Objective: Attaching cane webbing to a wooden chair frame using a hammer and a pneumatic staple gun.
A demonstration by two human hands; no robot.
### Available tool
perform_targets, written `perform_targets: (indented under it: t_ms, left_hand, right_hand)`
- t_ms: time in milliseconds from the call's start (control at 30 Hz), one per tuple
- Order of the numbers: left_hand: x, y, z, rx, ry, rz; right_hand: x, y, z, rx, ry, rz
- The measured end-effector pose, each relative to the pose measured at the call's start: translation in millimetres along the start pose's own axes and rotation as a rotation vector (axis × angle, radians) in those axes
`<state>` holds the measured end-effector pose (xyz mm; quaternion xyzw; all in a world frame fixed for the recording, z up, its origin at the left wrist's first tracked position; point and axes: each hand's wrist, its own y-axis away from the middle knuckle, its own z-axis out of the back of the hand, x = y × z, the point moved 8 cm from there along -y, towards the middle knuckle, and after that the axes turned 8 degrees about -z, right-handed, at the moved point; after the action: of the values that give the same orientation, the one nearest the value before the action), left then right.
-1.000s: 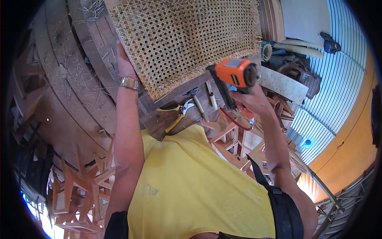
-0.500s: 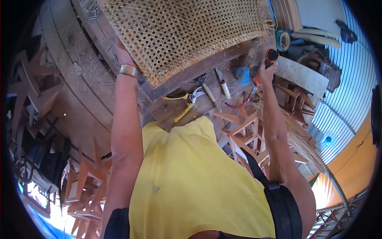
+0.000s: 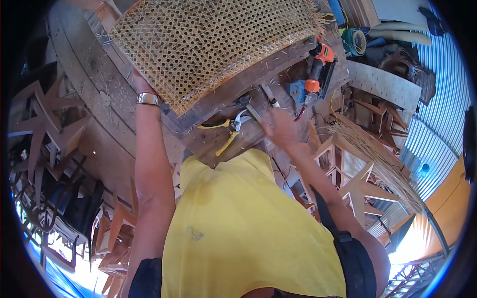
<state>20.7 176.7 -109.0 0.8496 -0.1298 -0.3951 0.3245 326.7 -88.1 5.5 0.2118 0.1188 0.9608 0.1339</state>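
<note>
A woven cane panel (image 3: 213,44) with frayed edges lies on the wooden workbench. My left hand (image 3: 140,82) grips its left edge, the fingers hidden beneath the cane. My right hand (image 3: 282,130), smeared by motion, is over the handle end of a hammer (image 3: 252,110); whether its fingers close on it cannot be made out. Yellow-handled pruning shears (image 3: 232,125) lie left of the hammer. Behind my right hand is a tool with a pale handle (image 3: 271,95). At the panel's right corner rests an orange and black nail gun (image 3: 318,72), beside a blue block (image 3: 296,91).
A roll of green-edged material (image 3: 353,41) sits at the far right, near a pale curved board (image 3: 382,84). Wooden frame parts (image 3: 365,193) and a bundle of cane strands (image 3: 377,161) are on the right. More wooden frames (image 3: 47,119) stand at the left.
My right hand has let go of the nail gun, now lying on the bench, and moved left and nearer to the hammer. The panel and my left hand appear slightly further left in view.
</note>
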Motion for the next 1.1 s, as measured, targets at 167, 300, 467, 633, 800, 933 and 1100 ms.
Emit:
perform_targets:
  t_ms: [167,300,467,633,800,933,1100]
  left_hand:
    - [0,-4,12,-0.052,-0.06,-0.027]
    - [7,-7,14,-0.06,-0.001,0.041]
    - [4,-11,13,-0.038,0.008,0.008]
    - [8,-14,10,0.0,0.053,0.041]
    - [6,-18,15,-0.023,0.001,-0.014]
    - [7,-20,15,-0.005,0.02,-0.011]
    - [10,-14,11,0.003,0.031,0.038]
  right_hand:
    - [-13,12,-54,0.166,0.042,-0.231]
    - [-18,28,-24,0.114,-0.159,-0.442]
    - [24,26,44,0.053,-0.435,-0.428]
    - [52,-15,70,-0.052,-0.44,-0.318]
    - [50,-51,62,-0.087,-0.435,-0.246]
    - [46,-67,53,-0.022,-0.38,-0.218]
    - [49,-66,58,-0.036,-0.393,-0.192]
